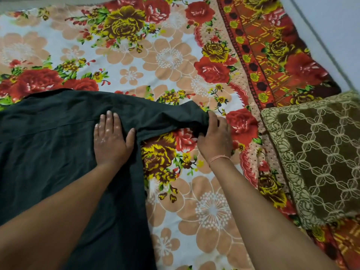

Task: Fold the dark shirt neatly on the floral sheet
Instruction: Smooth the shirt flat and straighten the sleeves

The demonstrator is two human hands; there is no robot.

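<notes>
The dark shirt [54,145] lies spread on the floral sheet [169,57], covering the lower left of the view, its collar toward the top. One sleeve stretches out to the right. My left hand [112,140] rests flat on the shirt near the shoulder, fingers apart, pressing the cloth down. My right hand [215,135] grips the end of that sleeve, fingers curled around the cuff, just above the sheet. The shirt's left side runs out of view.
A brown and cream patterned cushion [319,152] lies on the sheet at the right. The sheet's red patterned border [272,55] runs along the right, with pale floor [335,26] beyond it. Bare sheet stretches above the shirt and below the sleeve.
</notes>
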